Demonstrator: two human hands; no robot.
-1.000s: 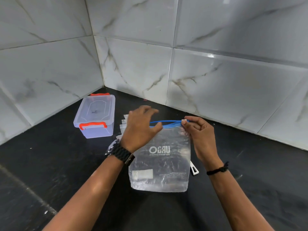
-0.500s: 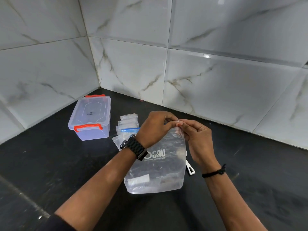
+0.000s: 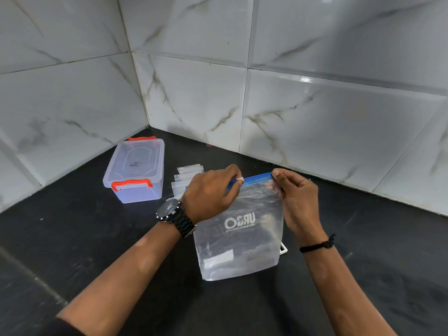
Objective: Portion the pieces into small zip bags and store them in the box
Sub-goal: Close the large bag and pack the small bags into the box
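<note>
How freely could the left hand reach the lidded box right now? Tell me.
Probably not at once: the left hand is pinching the slider on the large zip bag. Once it lets go, the box sits to its left on bare counter with nothing between.

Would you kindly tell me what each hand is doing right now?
Left hand: closed, pinching the white slider on the large clear zip bag.
Right hand: closed on that bag's blue-strip corner.

Clear lidded box (image 3: 136, 169) with orange latches beside small zip bags (image 3: 186, 178) on the black counter (image 3: 72, 238)
</note>
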